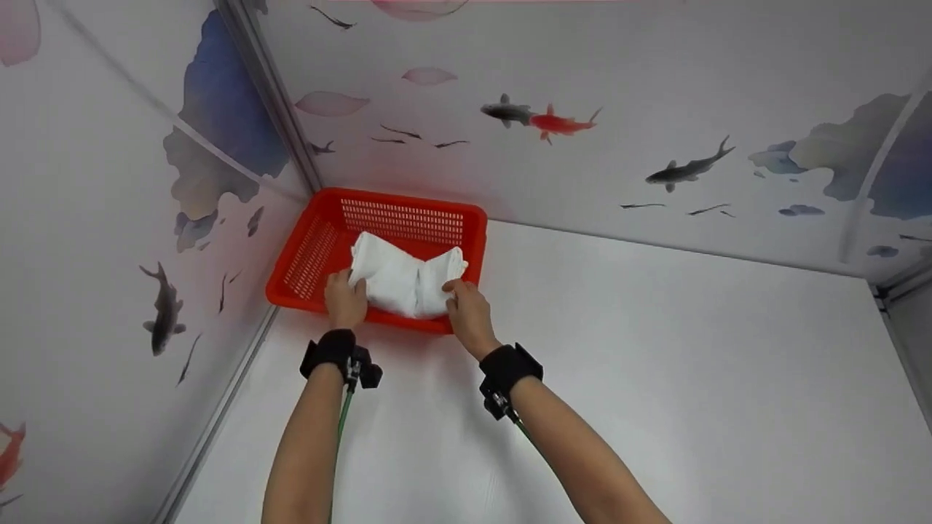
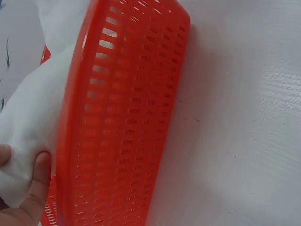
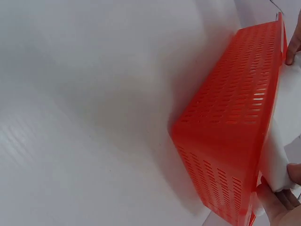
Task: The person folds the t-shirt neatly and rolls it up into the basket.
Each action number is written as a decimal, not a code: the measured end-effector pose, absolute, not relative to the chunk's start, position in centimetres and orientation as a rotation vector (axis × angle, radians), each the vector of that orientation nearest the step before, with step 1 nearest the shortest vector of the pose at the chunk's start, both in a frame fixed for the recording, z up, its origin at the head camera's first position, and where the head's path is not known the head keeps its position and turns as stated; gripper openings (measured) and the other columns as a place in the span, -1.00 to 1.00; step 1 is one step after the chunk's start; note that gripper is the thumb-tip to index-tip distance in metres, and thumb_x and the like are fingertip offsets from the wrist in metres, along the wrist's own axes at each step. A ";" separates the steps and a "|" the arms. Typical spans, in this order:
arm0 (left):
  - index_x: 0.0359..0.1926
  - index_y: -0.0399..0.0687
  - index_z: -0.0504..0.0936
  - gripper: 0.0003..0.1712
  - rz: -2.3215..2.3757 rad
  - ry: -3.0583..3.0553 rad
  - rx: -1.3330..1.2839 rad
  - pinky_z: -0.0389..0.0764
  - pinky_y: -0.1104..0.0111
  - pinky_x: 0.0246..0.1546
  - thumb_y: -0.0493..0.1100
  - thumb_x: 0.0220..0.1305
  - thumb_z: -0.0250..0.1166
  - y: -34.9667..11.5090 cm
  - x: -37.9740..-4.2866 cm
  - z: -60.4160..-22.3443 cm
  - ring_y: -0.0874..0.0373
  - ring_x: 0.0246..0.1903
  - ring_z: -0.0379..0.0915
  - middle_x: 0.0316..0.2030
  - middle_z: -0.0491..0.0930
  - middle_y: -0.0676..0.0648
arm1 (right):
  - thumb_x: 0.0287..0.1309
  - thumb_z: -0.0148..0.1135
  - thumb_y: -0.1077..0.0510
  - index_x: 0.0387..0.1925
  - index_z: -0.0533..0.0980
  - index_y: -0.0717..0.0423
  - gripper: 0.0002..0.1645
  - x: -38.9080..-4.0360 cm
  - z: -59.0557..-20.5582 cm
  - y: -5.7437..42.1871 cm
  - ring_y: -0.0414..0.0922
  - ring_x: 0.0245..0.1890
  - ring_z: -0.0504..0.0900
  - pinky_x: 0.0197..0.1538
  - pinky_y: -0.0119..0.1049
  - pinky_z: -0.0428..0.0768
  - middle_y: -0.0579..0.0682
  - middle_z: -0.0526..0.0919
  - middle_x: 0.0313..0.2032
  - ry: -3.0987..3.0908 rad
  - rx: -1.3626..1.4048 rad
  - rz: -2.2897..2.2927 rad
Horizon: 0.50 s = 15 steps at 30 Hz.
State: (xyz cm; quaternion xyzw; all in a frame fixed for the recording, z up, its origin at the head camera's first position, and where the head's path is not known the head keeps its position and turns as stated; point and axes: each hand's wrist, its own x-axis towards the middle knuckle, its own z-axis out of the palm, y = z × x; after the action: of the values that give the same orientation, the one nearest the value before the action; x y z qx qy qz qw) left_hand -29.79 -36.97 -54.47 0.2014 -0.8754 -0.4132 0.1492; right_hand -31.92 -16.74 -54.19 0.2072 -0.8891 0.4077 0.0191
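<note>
A folded white cloth [image 1: 393, 280] is stretched between the two hands at the near side of a red plastic basket [image 1: 400, 195], sagging in the middle. My left hand [image 1: 345, 300] grips its left end; in the left wrist view the thumb and a finger [image 2: 42, 167] pinch the soft fabric just beside the basket's rim. At the right end, my right hand [image 1: 472, 314] holds a corner between thumb and fingers, shown also in the right wrist view, where that hand [image 3: 281, 202] is partly cut off by the frame. Some fingertips are hidden behind the cloth.
The basket, with slotted walls, stands on a white tabletop [image 1: 655, 378] in the back left corner. A left wall [image 1: 95, 240] and a back wall [image 1: 582, 175], printed with fish, enclose it. Cables [image 1: 342, 422] run from the wrist straps.
</note>
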 end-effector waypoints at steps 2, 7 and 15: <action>0.02 -0.55 0.40 -0.63 -1.174 -2.507 0.538 0.32 0.00 0.00 -0.35 0.23 0.06 -36.5 -29.8 -54.7 -0.31 -0.06 0.31 -0.11 0.37 -0.46 | 0.09 0.07 0.40 -0.21 0.51 0.29 -0.80 -31.8 -54.4 -16.5 0.03 -0.23 0.53 -0.03 -0.12 0.44 0.16 0.56 -0.28 -2.782 0.717 1.143; -0.03 -0.53 0.45 -0.68 -1.090 -2.536 0.456 0.34 0.01 -0.02 -0.41 0.21 0.06 -35.3 -30.2 -54.9 -0.31 -0.10 0.33 -0.14 0.40 -0.44 | 0.15 0.06 0.30 -0.10 0.54 0.25 -0.72 -31.4 -54.6 -15.9 -0.01 -0.07 0.51 0.20 0.23 0.04 0.14 0.59 -0.19 -2.897 0.818 0.763; 0.06 -0.45 0.43 -0.61 -0.817 -2.761 0.403 0.33 -0.01 0.00 -0.44 0.18 0.02 -33.6 -30.5 -55.1 -0.29 -0.08 0.33 -0.10 0.44 -0.42 | 0.17 0.06 0.21 -0.27 0.60 0.15 -0.79 -30.7 -54.8 -15.1 -0.06 0.06 0.41 0.09 0.40 0.00 0.05 0.59 -0.12 -2.982 0.975 0.216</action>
State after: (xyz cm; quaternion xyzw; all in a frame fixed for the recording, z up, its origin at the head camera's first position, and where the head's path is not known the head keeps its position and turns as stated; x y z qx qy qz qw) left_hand -30.50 -33.59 -55.05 0.1377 -0.9431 -0.2791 0.1167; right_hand -30.73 -15.13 -54.82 0.3101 -0.9482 0.0687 -0.0014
